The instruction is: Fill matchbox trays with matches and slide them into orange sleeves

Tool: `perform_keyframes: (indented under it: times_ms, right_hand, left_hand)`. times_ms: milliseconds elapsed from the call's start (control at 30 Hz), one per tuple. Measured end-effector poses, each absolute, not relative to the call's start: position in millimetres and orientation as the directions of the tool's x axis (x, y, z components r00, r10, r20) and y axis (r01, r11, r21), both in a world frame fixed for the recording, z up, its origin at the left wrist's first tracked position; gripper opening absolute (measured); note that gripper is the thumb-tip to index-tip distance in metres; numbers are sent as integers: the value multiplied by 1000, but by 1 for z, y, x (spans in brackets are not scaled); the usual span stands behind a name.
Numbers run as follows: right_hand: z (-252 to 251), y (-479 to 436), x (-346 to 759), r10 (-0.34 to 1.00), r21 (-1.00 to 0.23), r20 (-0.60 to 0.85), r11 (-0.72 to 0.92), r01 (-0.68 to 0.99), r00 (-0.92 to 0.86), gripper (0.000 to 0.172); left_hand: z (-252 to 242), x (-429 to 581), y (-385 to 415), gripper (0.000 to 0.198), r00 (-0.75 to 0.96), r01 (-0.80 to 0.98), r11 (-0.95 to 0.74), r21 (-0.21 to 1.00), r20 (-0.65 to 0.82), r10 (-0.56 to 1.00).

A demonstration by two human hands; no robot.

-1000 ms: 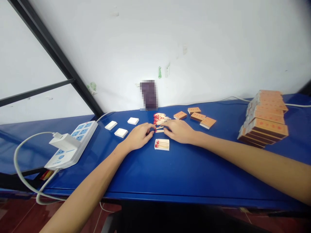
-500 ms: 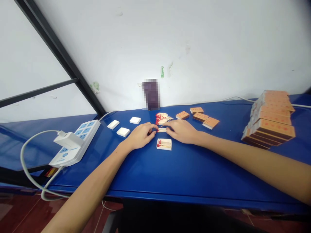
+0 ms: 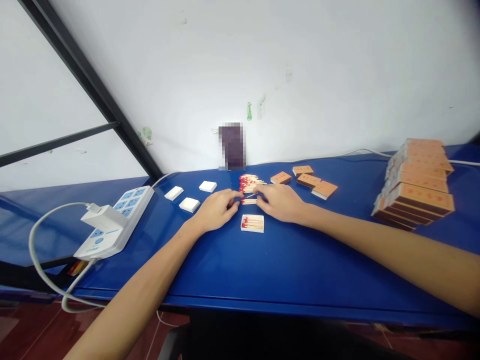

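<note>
Near the back of the blue table, my left hand (image 3: 220,211) has curled fingers, its thumb and index fingertip at the red heads of a small row of matches (image 3: 249,201). My right hand (image 3: 283,202) pinches in from the other side, with thumb and index at the plain ends. A single match (image 3: 251,195) lies slanted between the two index fingertips. Just behind sits a loose pile of red-headed matches (image 3: 252,183). Closer to me is a white matchbox tray (image 3: 252,230), partly filled with matches, heads to the left.
Three white matchbox trays (image 3: 189,204) lie face down at left. Several orange matchbox sleeves (image 3: 324,190) are right of the pile. A tall stack of matchboxes (image 3: 423,200) stands far right. A power strip (image 3: 123,225) with plugged charger and cable occupies the left edge.
The single match between the index fingers now shows more clearly, slanting above the row. My fingers have shifted very slightly; the view has moved a little.
</note>
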State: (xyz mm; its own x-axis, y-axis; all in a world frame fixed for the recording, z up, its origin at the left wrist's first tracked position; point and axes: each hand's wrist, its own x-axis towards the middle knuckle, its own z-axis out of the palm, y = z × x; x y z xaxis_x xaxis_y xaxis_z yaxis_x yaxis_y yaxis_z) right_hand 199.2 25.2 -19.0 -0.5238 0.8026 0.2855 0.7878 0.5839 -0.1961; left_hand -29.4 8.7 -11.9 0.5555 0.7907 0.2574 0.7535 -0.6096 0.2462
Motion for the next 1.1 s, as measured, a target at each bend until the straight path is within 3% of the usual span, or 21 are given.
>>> perform_keyframes:
  times_ms: [233, 633, 1100]
  right_hand:
    - [-22, 28, 200, 768, -209, 279, 635, 744, -577, 34]
    - [-19, 29, 200, 752, -207, 217, 658, 724, -622, 39]
    - [-22, 31, 200, 725, -204, 243, 687, 697, -644, 40]
  left_hand:
    - [-13, -31, 11, 35, 489, 813, -537, 224, 238, 839]
    - [-15, -33, 12, 39, 520, 805, -561, 193, 224, 824]
    - [-15, -33, 12, 38, 564, 779, -597, 192, 203, 801]
